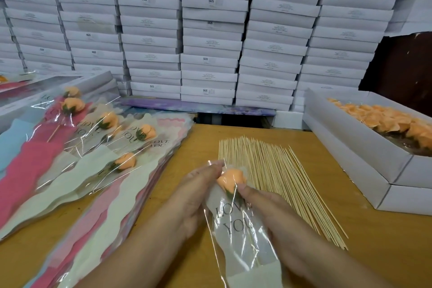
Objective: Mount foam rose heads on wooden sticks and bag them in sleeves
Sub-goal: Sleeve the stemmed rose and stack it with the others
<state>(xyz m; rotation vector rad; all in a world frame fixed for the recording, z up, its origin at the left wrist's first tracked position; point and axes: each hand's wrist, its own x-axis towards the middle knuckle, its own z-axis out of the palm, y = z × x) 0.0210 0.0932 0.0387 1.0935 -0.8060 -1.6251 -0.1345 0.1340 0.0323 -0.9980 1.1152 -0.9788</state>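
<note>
A wall of stacked white boxes (210, 37) closed off the back of a wooden table (201, 138), and the work lay in front of it. Low in the middle, the left hand (196, 194) held the mouth of a clear sleeve (240, 229) printed "LOVE YOU", its fingers pinching the film at the top edge, while the right hand (264, 208) gripped the sleeve from the other side, thumb near the green base of an orange rose head (231, 180). That head already sat inside the sleeve near its opening, with its stick (253, 248) faintly visible through the film below. This piece looked mounted and almost bagged, needing only to be settled and set aside. Just beside the right hand lay a fanned bundle of bare wooden sticks (271, 184), many in number. Further right, an open white tray (360, 147) held a dense row of loose orange rose heads (383, 119), so much mounting seemed left. To the left, several finished bagged roses (109, 138) lay across a pile of empty sleeves (121, 208), a small share of the supply.
</note>
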